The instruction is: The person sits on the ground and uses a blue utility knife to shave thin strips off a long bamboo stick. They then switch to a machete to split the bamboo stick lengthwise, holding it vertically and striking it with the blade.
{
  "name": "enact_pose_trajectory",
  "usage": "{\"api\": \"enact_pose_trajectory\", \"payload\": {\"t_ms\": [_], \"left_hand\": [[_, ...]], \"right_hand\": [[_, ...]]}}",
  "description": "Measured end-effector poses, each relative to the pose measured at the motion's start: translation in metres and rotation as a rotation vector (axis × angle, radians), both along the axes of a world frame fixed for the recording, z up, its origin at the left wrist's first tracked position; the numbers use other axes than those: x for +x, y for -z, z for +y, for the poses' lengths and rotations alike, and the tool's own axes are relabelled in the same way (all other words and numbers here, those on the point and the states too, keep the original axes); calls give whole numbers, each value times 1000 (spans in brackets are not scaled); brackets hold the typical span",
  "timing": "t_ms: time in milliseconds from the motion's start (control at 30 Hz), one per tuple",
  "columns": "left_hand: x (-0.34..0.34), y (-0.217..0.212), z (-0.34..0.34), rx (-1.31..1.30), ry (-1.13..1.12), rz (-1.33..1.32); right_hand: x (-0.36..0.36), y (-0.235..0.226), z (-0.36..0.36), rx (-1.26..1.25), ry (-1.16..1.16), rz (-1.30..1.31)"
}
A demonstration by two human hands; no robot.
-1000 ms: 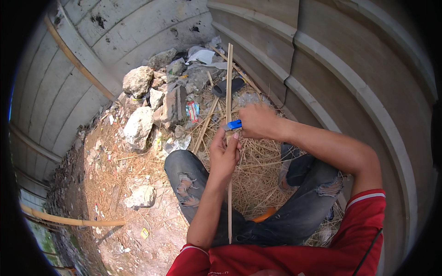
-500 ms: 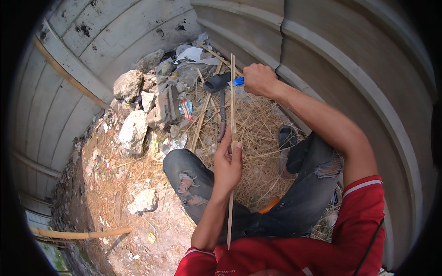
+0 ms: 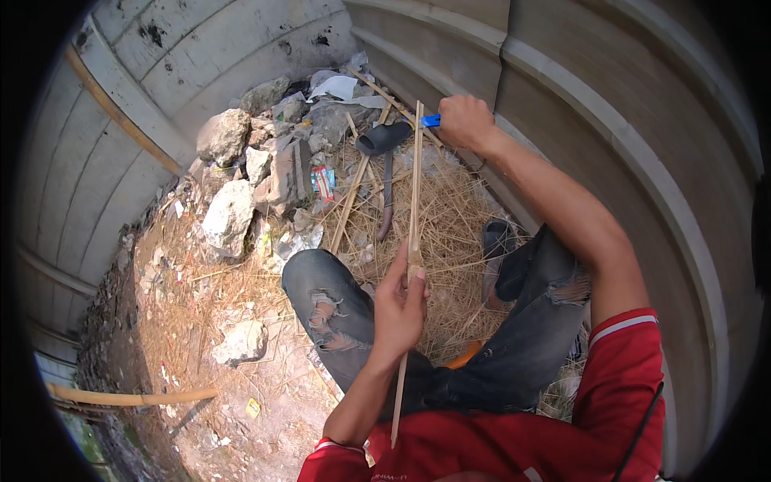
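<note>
Left hand (image 3: 399,313): thumb and fingers clamped around a pale wooden strip (image 3: 415,193).
Right hand (image 3: 466,122): fist closed on a small blue-handled cutter (image 3: 430,121).
Wooden strip: held lengthwise above the space between the knees, near end over the red shirt (image 3: 474,440).
Cutter: at the strip's far end; blade contact too small to tell.
Ground: straw-like shavings (image 3: 458,213), black slipper (image 3: 377,141), pale rocks (image 3: 227,218).

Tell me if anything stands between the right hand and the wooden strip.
Only the blue knife that the right hand holds, reaching toward the wooden strip near its upper end. Nothing else visible is in between: the left hand grips the strip lower down, and the dark slipper appears left of it.
</note>
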State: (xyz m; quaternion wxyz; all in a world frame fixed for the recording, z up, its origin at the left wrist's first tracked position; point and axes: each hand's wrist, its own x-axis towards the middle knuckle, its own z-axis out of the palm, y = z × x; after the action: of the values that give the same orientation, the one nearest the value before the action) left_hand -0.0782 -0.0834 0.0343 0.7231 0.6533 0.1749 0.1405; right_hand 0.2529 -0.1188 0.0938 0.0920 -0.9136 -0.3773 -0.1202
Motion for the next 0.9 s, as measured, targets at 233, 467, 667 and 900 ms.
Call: {"api": "enact_pose_trajectory", "payload": {"t_ms": [233, 467, 667, 900], "left_hand": [[-11, -3, 4, -93, -3, 49], [-78, 64, -36, 146, 24, -66], [-7, 3, 23, -73, -106, 44], [54, -16, 46, -329, -87, -78]], "right_hand": [[-3, -5, 4, -55, 0, 42], [62, -16, -59, 194, 315, 60], [21, -24, -57, 165, 134, -29], [-37, -27, -33, 176, -172, 11]]}}
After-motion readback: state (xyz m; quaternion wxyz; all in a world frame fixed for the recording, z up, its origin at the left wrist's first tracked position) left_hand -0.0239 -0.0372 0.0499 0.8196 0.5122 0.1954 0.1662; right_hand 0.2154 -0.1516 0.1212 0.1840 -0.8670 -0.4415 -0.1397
